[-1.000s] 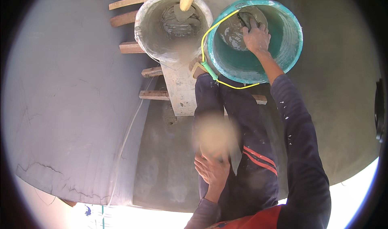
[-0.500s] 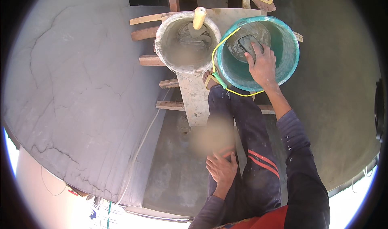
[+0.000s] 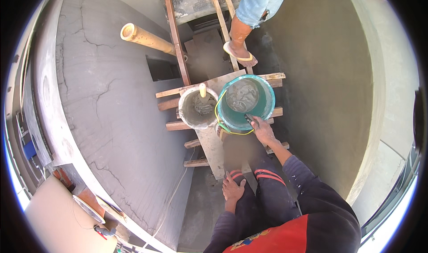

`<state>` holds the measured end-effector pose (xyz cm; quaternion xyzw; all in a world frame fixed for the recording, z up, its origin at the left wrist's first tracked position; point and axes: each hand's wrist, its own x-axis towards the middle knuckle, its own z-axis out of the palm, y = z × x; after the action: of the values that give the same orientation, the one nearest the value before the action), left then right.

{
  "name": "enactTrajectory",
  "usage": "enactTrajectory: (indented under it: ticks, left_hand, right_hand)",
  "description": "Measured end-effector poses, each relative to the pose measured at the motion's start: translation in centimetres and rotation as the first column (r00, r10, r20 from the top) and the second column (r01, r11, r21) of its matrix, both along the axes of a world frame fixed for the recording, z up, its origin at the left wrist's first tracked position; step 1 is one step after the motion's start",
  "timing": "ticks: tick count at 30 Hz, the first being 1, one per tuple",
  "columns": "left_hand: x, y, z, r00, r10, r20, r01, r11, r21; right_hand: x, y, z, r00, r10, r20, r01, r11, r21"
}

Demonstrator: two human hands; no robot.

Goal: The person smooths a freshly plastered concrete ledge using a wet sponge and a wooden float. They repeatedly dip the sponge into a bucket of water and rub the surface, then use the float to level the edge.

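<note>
My right hand (image 3: 264, 131) is at the near rim of a teal bucket (image 3: 267, 102) that holds wet grey mortar. Its fingers are closed on a small dark tool (image 3: 248, 118) that pokes over the rim. A yellow-green cord (image 3: 218, 119) loops along the bucket's left side. To the left of it stands a grey mortar-caked bucket (image 3: 187, 114) with a pale wooden handle (image 3: 203, 90) sticking up from it. Both buckets rest on a wooden plank platform (image 3: 214, 150). My left hand (image 3: 232, 187) lies flat on my left thigh with the fingers spread, holding nothing.
Another person's leg and sandalled foot (image 3: 238, 50) stand on planks just beyond the buckets. A bamboo pole (image 3: 145, 38) juts out from the upper left. A cracked grey rendered wall (image 3: 98, 110) curves on the left, and a smooth wall (image 3: 330, 97) on the right.
My right hand has come out of the teal bucket's mortar to its near rim. The view has pulled back, so the buckets look smaller. My left hand stays on the thigh.
</note>
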<state>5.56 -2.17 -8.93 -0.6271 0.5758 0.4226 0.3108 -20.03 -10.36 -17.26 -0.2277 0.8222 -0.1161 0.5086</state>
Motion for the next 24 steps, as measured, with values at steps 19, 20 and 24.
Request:
enactTrajectory:
  ticks: [19,20,24]
  left_hand:
    - [13.1,-15.9,9.4,0.904,0.31,-0.294,-0.251,0.942,0.223]
    - [13.2,-17.3,8.9,0.898,0.307,-0.315,-0.243,0.943,0.226]
    - [13.4,-21.1,8.2,0.886,0.385,-0.257,-0.3,0.901,0.314]
  right_hand:
    - [0.4,2.7,30.0,0.992,-0.103,-0.07,0.073,0.936,-0.345]
    - [0.3,3.8,30.9,0.985,-0.162,-0.058,0.133,0.933,-0.333]
    - [1.2,10.2,32.5,0.951,-0.306,0.04,0.299,0.88,-0.37]
